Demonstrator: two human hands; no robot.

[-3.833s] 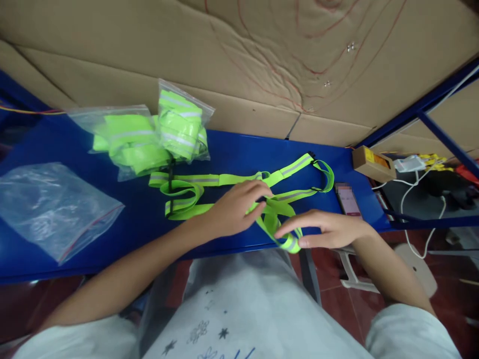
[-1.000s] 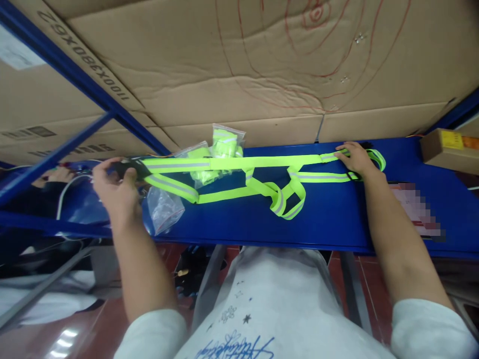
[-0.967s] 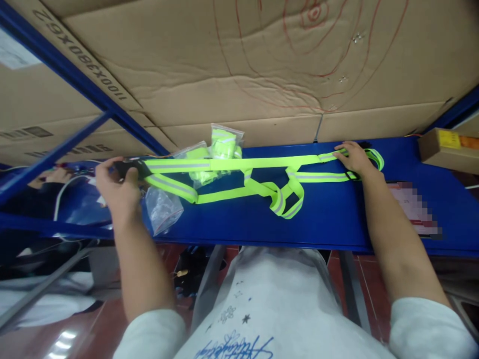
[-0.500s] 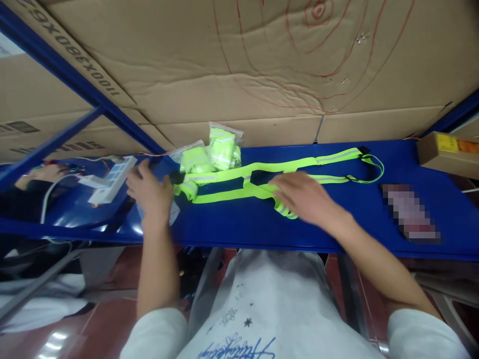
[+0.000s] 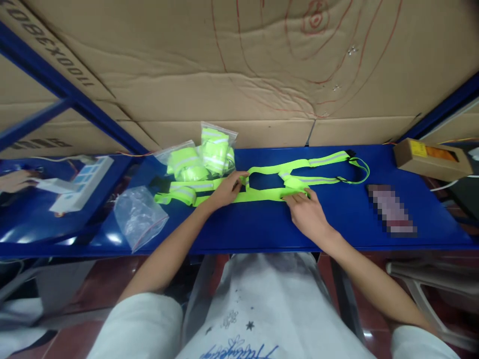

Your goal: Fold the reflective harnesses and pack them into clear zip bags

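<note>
A neon yellow-green strap harness (image 5: pixel 267 194) with silver stripes lies stretched along the blue table. My left hand (image 5: pixel 228 189) is on its middle, fingers closed at the short cross strap. To the right, my right hand (image 5: pixel 307 209) pinches the lower strap near its edge. The black buckle and looped end (image 5: pixel 361 169) rest at the harness's right. Behind its left part are two clear bags (image 5: pixel 216 149) of folded neon straps. An empty clear plastic bag (image 5: pixel 140 215) lies to the left of my left hand.
A white power strip (image 5: pixel 84 184) is at the left, with another person's hand (image 5: pixel 17 180) beside it. On the right are a pixelated phone-like object (image 5: pixel 392 209) and a small cardboard box (image 5: pixel 430 158). Large cardboard (image 5: pixel 179 89) stands behind the blue table (image 5: pixel 243 234).
My left hand has moved right from beside the clear bag onto the harness. My right hand has spread out the bunched lower strap. The view has shifted slightly.
</note>
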